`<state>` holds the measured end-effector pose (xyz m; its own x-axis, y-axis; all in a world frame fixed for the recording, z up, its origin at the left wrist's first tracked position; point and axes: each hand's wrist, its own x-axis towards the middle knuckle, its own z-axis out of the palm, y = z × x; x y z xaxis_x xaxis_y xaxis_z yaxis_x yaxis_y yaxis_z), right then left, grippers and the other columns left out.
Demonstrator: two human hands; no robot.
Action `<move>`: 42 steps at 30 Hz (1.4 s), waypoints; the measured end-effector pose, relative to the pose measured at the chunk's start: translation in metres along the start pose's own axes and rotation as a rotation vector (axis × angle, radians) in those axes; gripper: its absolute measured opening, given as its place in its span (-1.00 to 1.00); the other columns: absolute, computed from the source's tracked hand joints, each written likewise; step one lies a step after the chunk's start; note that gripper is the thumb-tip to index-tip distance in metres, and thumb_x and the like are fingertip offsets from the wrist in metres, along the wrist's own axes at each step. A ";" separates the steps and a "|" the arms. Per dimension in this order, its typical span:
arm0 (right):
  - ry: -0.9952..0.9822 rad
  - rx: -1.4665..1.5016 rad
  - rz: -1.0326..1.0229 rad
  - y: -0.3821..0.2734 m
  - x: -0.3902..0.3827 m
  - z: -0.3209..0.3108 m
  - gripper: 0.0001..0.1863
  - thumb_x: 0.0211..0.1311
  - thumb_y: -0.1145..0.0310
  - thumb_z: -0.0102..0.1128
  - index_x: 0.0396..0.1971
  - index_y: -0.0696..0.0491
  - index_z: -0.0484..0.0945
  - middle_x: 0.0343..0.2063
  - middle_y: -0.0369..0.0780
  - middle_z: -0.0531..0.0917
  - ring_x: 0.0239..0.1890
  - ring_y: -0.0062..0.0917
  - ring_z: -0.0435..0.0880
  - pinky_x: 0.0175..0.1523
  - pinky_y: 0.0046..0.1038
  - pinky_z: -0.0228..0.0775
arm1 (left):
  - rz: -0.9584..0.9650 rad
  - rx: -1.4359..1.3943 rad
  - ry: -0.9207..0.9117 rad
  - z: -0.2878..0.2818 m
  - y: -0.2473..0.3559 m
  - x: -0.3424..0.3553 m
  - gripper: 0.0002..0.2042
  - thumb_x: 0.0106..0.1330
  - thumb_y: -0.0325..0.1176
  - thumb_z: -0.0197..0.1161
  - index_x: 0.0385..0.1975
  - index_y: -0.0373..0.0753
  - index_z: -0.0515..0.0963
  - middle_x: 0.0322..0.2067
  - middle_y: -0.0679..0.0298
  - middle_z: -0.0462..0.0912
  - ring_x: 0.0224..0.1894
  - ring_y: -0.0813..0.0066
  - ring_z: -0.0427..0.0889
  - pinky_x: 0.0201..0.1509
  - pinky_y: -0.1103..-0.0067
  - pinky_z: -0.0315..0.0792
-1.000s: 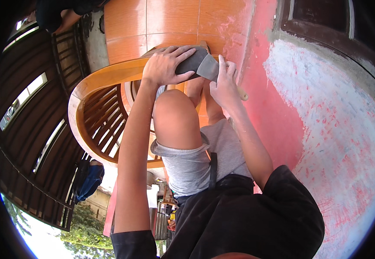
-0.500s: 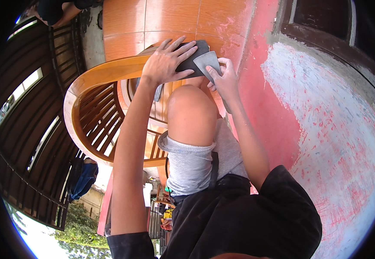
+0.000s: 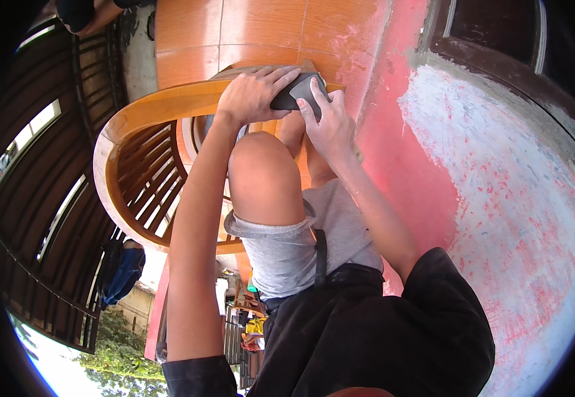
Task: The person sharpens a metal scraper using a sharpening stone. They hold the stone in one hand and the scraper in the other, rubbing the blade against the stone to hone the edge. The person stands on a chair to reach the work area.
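Note:
A dark grey sheet of sandpaper (image 3: 290, 96) lies over the end of the curved wooden armrest of a chair (image 3: 161, 109). My left hand (image 3: 255, 96) presses on its left part, palm down, with the fingers bent over it and close together. On the right side, my right hand (image 3: 332, 127) grips the sheet, thumb and forefinger on its upper face. The other right fingers are hidden beneath. A paler grey flap of the sandpaper shows at the right fingertips, folded over the darker part.
My bare knee (image 3: 264, 175) is just below the hands, in front of the chair. At right a pink wall (image 3: 406, 172) has a whitish scraped patch (image 3: 499, 198). Orange tiles (image 3: 254, 30) lie beyond the armrest. A dark slatted gate (image 3: 42, 178) stands at left; part of another person (image 3: 89, 14) shows top left.
My right hand has moved up and left, and the sandpaper's pale flap now lies flatter over the dark part. My left fingers have drawn together. My knee has shifted left.

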<state>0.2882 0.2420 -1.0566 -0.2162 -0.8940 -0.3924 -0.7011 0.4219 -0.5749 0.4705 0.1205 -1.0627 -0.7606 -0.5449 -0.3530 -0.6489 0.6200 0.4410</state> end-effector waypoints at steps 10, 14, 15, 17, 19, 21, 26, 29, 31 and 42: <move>-0.079 -0.105 -0.036 -0.001 0.003 -0.022 -0.35 0.49 -0.09 0.28 0.42 -0.04 0.54 -0.13 -0.07 0.53 -0.30 -0.13 0.78 -0.26 -0.15 0.68 | -0.005 -0.017 -0.013 0.000 0.000 0.003 -0.29 0.16 0.03 0.57 0.32 -0.04 0.54 0.18 0.24 0.74 0.22 0.15 0.72 0.29 0.29 0.63; -0.069 -0.108 -0.033 0.010 0.006 -0.021 -0.34 0.45 -0.12 0.31 0.43 -0.11 0.56 -0.18 -0.12 0.53 -0.31 -0.16 0.75 -0.25 -0.14 0.64 | 0.003 -0.002 -0.011 0.001 0.000 0.002 -0.28 0.13 0.00 0.59 0.32 -0.04 0.54 0.17 0.25 0.74 0.21 0.16 0.72 0.28 0.30 0.64; -0.045 -0.111 -0.035 0.014 0.007 -0.021 -0.33 0.44 -0.14 0.33 0.44 -0.15 0.56 -0.20 -0.14 0.54 -0.31 -0.18 0.73 -0.26 -0.14 0.61 | -0.001 0.004 -0.014 0.003 -0.002 0.002 -0.28 0.13 0.00 0.58 0.32 -0.04 0.54 0.17 0.25 0.74 0.20 0.16 0.73 0.28 0.30 0.64; -0.021 -0.076 0.006 0.011 0.001 -0.015 -0.32 0.43 -0.14 0.34 0.45 -0.16 0.55 -0.20 -0.14 0.54 -0.31 -0.18 0.73 -0.26 -0.14 0.61 | 0.000 0.008 -0.016 0.001 -0.002 0.004 -0.28 0.13 -0.01 0.58 0.33 -0.04 0.53 0.17 0.25 0.74 0.20 0.16 0.73 0.27 0.30 0.64; -0.023 -0.072 0.022 0.012 -0.003 -0.013 -0.31 0.42 -0.14 0.35 0.45 -0.17 0.55 -0.19 -0.13 0.55 -0.29 -0.17 0.73 -0.24 -0.13 0.60 | 0.014 0.011 -0.025 -0.002 -0.001 0.006 -0.27 0.12 -0.01 0.58 0.34 -0.05 0.53 0.18 0.25 0.74 0.19 0.17 0.73 0.27 0.30 0.64; -0.049 -0.100 0.012 0.021 -0.005 -0.020 -0.31 0.41 -0.14 0.36 0.45 -0.17 0.55 -0.19 -0.11 0.56 -0.27 -0.15 0.73 -0.21 -0.12 0.61 | 0.005 0.013 -0.017 -0.002 -0.001 0.006 -0.25 0.12 0.00 0.58 0.35 -0.05 0.52 0.17 0.25 0.74 0.18 0.16 0.73 0.26 0.30 0.64; 0.105 -0.071 0.335 0.093 0.006 -0.032 -0.32 0.50 -0.18 0.28 0.42 -0.05 0.56 -0.09 -0.08 0.65 -0.13 -0.17 0.73 0.01 -0.14 0.58 | -0.005 0.020 -0.018 -0.002 0.003 0.007 -0.25 0.13 0.04 0.56 0.34 -0.08 0.53 0.14 0.21 0.74 0.15 0.11 0.73 0.25 0.27 0.64; 0.034 0.170 0.351 0.104 -0.010 -0.033 -0.29 0.54 -0.21 0.22 0.44 0.00 0.52 0.06 -0.07 0.62 0.06 -0.23 0.65 0.19 -0.20 0.48 | 0.001 -0.041 0.011 -0.004 0.006 0.007 -0.26 0.14 0.07 0.54 0.33 -0.10 0.55 0.13 0.16 0.74 0.14 0.07 0.73 0.23 0.24 0.65; -0.122 0.489 0.535 0.096 -0.014 -0.046 -0.26 0.57 -0.21 0.17 0.47 0.04 0.46 0.37 0.04 0.56 0.45 -0.14 0.52 0.50 -0.18 0.33 | -0.026 -0.103 0.047 -0.009 0.008 0.006 -0.26 0.14 0.08 0.53 0.32 -0.12 0.56 0.13 0.14 0.74 0.12 0.05 0.73 0.21 0.22 0.65; -0.095 0.926 0.772 0.085 -0.084 -0.106 -0.22 0.59 -0.18 0.20 0.48 0.15 0.43 0.29 -0.05 0.62 0.33 -0.40 0.55 0.24 -0.39 0.42 | -0.047 -0.332 0.249 -0.016 0.000 -0.003 -0.37 0.32 0.08 0.38 0.25 -0.27 0.63 -0.12 0.03 0.81 -0.14 0.02 0.82 0.05 0.30 0.68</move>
<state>0.1744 0.3373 -0.9962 -0.2855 -0.3606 -0.8880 0.3516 0.8225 -0.4471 0.4729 0.1128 -1.0486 -0.6757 -0.7132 -0.1866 -0.6093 0.3977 0.6860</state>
